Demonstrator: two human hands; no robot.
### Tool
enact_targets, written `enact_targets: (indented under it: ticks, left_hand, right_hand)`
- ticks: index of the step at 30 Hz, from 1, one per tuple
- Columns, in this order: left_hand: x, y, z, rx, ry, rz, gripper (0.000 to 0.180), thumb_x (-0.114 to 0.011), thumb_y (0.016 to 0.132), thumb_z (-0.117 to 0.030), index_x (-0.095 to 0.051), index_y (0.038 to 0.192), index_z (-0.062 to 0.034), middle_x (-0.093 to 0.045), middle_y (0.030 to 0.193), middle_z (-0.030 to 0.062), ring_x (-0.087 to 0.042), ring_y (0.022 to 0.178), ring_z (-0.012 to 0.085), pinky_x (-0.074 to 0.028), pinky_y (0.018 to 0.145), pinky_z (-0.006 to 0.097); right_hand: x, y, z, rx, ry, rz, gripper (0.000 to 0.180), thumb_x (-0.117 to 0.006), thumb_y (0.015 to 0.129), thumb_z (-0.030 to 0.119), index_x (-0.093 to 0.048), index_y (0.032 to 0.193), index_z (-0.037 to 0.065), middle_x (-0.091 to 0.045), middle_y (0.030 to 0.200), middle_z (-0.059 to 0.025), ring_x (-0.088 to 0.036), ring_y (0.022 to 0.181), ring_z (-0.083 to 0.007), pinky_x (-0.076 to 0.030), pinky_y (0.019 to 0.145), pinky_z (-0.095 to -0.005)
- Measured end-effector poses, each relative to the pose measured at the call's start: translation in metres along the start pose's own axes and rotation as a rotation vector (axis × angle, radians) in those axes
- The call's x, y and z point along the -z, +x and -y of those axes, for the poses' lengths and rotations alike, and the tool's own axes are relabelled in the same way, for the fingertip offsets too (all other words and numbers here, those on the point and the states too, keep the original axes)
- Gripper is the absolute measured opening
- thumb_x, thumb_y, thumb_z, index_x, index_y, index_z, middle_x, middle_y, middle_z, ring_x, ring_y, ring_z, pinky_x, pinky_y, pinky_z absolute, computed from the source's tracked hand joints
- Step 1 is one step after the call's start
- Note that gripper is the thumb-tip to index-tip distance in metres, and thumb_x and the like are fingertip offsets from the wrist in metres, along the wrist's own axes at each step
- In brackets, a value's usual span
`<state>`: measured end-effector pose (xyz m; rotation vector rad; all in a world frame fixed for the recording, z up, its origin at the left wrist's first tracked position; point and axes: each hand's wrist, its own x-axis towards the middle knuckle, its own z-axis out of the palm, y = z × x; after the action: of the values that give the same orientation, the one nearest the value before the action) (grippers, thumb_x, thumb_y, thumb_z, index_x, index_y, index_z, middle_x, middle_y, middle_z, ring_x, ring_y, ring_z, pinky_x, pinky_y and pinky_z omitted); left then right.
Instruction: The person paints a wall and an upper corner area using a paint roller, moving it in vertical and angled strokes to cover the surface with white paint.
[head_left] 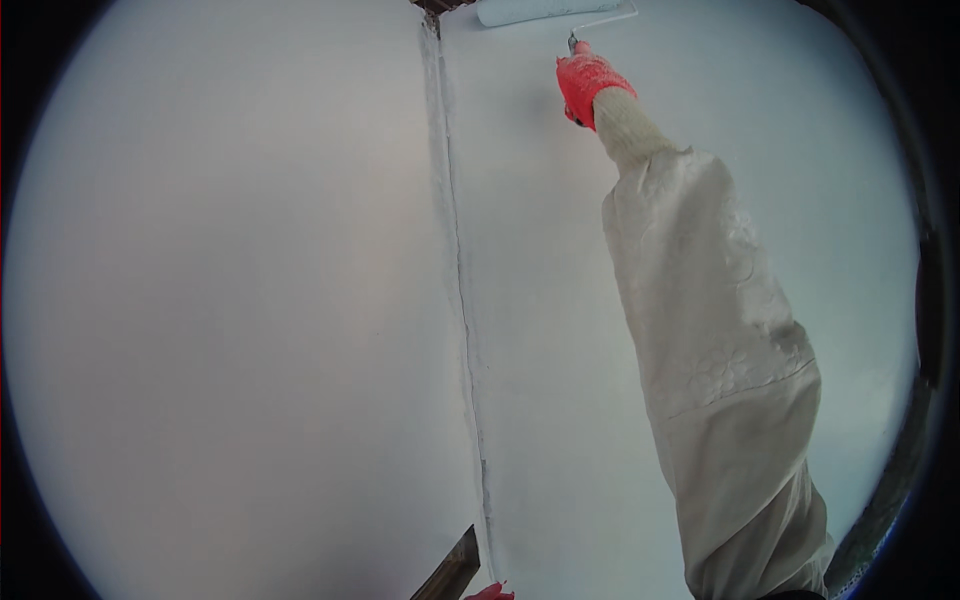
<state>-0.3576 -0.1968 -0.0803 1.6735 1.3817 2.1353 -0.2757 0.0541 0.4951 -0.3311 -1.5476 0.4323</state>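
My right hand (592, 85), in a red glove, is closed around the handle of a paint roller (545, 10) at the top of the view. The roller's pale sleeve lies against a white, painted-looking surface (560, 300), and its thin wire frame bends down to my hand. My right arm reaches far forward in a loose light sleeve. Only a scrap of my left hand (490, 592), also gloved in red, shows at the bottom edge; its fingers are mostly hidden. Beside it a dark brown, flat piece with a pointed tip (452, 570) enters the view; I cannot tell what it is.
A rough, cracked seam (462, 290) runs from top to bottom between the surface and a wide pale panel (230, 300) on the left. At the seam's top is a small dark brown gap (433, 12). Dark edging (928, 310) borders the right side.
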Motion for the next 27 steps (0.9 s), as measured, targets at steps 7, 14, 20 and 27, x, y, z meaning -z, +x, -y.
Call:
enact_targets:
  ticks: [7, 14, 20, 27]
  left_hand:
    - [-0.003, -0.057, 0.000, 0.060, 0.033, 0.084, 0.029, -0.048, 0.094, -0.004, -0.054, 0.123, -0.0004, -0.064, 0.101, 0.0127, -0.063, 0.086, 0.0199, -0.051, 0.077, 0.032]
    - [0.013, -0.125, -0.014, 0.216, -0.033, 0.108, 0.029, -0.047, 0.095, -0.008, -0.053, 0.123, -0.0011, -0.065, 0.099, 0.0133, -0.063, 0.086, 0.0207, -0.051, 0.078, 0.032]
    - [0.024, -0.161, -0.042, 0.283, 0.035, 0.164, 0.029, -0.049, 0.093, -0.006, -0.054, 0.122, -0.0005, -0.065, 0.098, 0.0147, -0.064, 0.085, 0.0219, -0.051, 0.077, 0.033]
    - [0.025, -0.216, 0.008, 0.487, 0.126, 0.242, 0.027, -0.049, 0.093, -0.003, -0.054, 0.119, 0.0018, -0.065, 0.097, 0.0162, -0.064, 0.084, 0.0229, -0.052, 0.075, 0.033]
  right_hand:
    - [-0.035, -0.127, -0.083, -0.131, -0.067, -0.138, 0.034, -0.038, 0.096, 0.035, -0.041, 0.127, 0.023, -0.059, 0.089, -0.0086, -0.056, 0.078, -0.0251, -0.044, 0.070, -0.0376]
    - [-0.051, -0.350, -0.151, -0.261, -0.040, -0.057, 0.056, -0.042, 0.093, 0.014, -0.024, 0.145, 0.026, -0.061, 0.100, -0.0118, -0.059, 0.079, -0.0199, -0.046, 0.075, -0.0293]
    - [-0.038, -0.574, -0.236, -0.201, -0.135, -0.084, 0.061, -0.045, 0.087, -0.005, -0.028, 0.144, 0.010, -0.058, 0.110, -0.0180, -0.060, 0.076, -0.0206, -0.048, 0.069, -0.0264]
    - [-0.011, -0.847, -0.305, -0.510, -0.244, 0.018, 0.063, -0.046, 0.087, -0.005, -0.031, 0.144, 0.014, -0.060, 0.088, -0.0129, -0.056, 0.067, -0.0160, -0.046, 0.062, -0.0263]
